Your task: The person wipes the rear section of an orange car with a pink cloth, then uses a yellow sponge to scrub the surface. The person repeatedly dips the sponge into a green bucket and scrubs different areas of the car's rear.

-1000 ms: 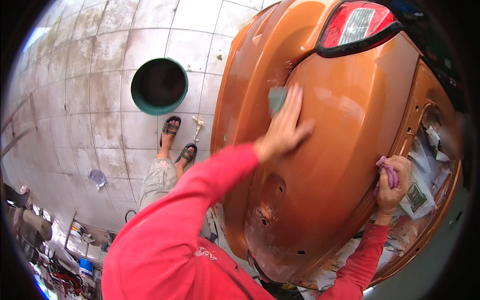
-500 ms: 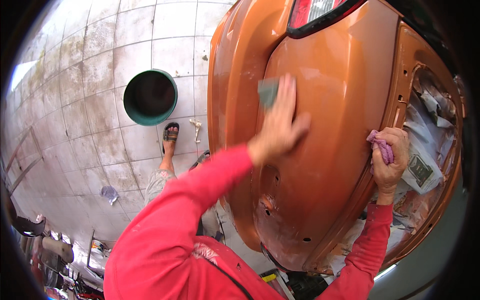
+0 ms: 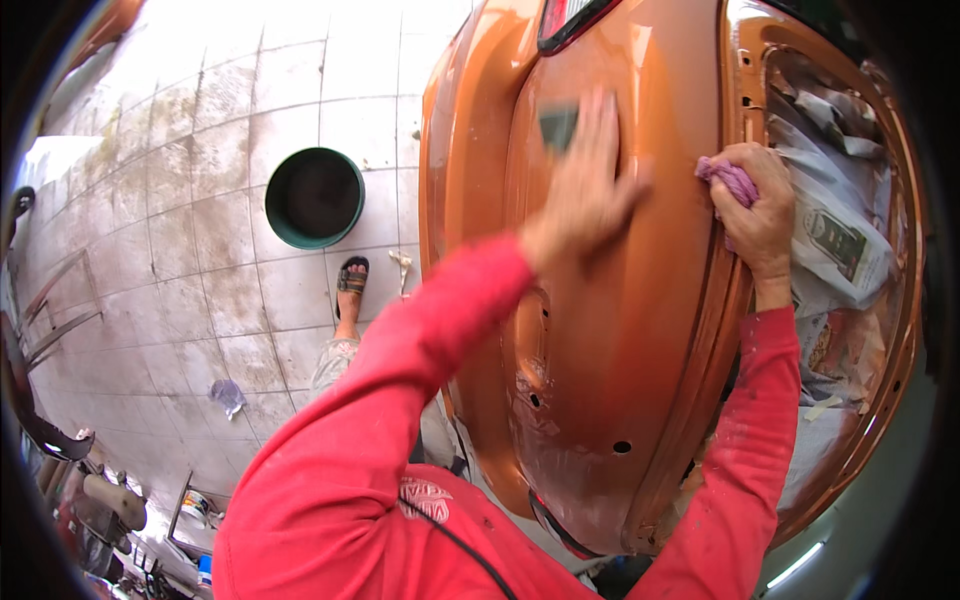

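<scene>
Orange car rear panel (image 3: 600, 345), toward three o'clock, glossy, scuffed and holed near five, green pad (image 3: 557, 129) at one, left hand (image 3: 588, 185) laid flat over it, right hand (image 3: 762, 205) clenching pink cloth (image 3: 733, 181) by panel edge, two o'clock, broad tiled floor (image 3: 205, 230) from eight to eleven.

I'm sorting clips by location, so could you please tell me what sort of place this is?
Probably a car body workshop, judging by the orange car body, the white plastic inside it, and the dark green bucket on the tiled floor.
</scene>
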### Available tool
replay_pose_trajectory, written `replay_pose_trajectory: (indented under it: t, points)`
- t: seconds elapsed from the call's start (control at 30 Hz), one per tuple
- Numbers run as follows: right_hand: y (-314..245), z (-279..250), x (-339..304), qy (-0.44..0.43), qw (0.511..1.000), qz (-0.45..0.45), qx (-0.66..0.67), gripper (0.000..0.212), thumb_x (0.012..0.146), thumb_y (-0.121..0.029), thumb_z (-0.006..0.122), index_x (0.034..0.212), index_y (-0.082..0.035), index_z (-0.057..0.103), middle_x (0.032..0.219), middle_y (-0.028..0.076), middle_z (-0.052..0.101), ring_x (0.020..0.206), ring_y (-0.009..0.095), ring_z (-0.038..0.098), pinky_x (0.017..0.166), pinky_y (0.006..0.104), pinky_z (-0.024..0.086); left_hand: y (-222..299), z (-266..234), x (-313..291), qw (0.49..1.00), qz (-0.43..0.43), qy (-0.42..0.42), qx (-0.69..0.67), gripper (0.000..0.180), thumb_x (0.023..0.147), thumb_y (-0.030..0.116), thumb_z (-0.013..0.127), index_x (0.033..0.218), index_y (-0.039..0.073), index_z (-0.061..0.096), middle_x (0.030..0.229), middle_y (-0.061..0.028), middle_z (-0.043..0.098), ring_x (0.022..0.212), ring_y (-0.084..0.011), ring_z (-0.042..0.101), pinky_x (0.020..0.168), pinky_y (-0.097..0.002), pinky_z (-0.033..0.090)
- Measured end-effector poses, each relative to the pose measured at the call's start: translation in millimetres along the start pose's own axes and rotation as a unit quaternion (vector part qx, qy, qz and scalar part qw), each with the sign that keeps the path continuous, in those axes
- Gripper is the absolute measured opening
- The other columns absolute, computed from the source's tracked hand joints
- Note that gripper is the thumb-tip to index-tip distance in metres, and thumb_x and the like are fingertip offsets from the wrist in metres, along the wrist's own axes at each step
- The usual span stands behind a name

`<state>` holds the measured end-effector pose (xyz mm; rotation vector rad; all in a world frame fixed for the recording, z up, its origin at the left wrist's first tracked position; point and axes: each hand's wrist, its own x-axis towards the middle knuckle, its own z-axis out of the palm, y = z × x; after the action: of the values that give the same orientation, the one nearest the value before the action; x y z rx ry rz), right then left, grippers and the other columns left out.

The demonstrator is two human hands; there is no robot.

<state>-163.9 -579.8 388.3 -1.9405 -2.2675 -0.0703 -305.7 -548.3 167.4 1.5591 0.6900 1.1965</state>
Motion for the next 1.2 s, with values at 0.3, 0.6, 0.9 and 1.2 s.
replay_pose_trajectory:
  t: [0.3,0.6,0.9,1.2]
  points:
    - [15,-13,-32,0.019,0.993,0.012,-0.115,0.020,0.083,-0.027,0.078,0.090,-0.010,0.071,0.092,0.011,0.072,0.093,0.034,0.067,0.087,0.0479,0.049,87,14,-183,0.993,0.018,-0.113,-0.033,0.100,0.109,0.055,0.054,0.174,-0.002,0.004,0.178,-0.0350,0.004,0.166,-0.0517,0.005,0.134,-0.0568,0.009]
    - [-89,-39,-191,-0.010,0.995,-0.101,0.014,0.019,0.074,-0.012,0.080,0.082,-0.009,0.063,0.084,0.009,0.065,0.089,0.031,0.065,0.089,0.0463,0.048,111,15,-230,0.997,-0.014,-0.071,-0.013,0.100,0.109,0.054,0.053,0.173,-0.004,0.003,0.179,-0.0330,0.000,0.167,-0.0475,0.002,0.135,-0.0519,0.008]
    - [-97,-28,-178,0.047,0.994,-0.088,0.038,0.017,0.076,-0.012,0.080,0.082,-0.010,0.064,0.082,0.008,0.064,0.085,0.031,0.064,0.085,0.0443,0.048,36,-4,-121,0.973,0.199,0.023,0.115,0.064,0.110,0.017,0.057,0.163,-0.009,0.033,0.173,-0.0397,0.021,0.162,-0.0541,0.021,0.134,-0.0550,0.021]
    - [-90,-28,-189,0.044,0.996,-0.075,0.027,0.017,0.076,-0.014,0.081,0.081,-0.009,0.066,0.085,0.008,0.067,0.089,0.031,0.066,0.087,0.0441,0.050,168,20,-400,0.986,-0.003,-0.162,-0.039,0.106,0.105,0.060,0.055,0.175,0.001,0.001,0.180,-0.0324,-0.001,0.168,-0.0469,-0.001,0.135,-0.0554,0.006]
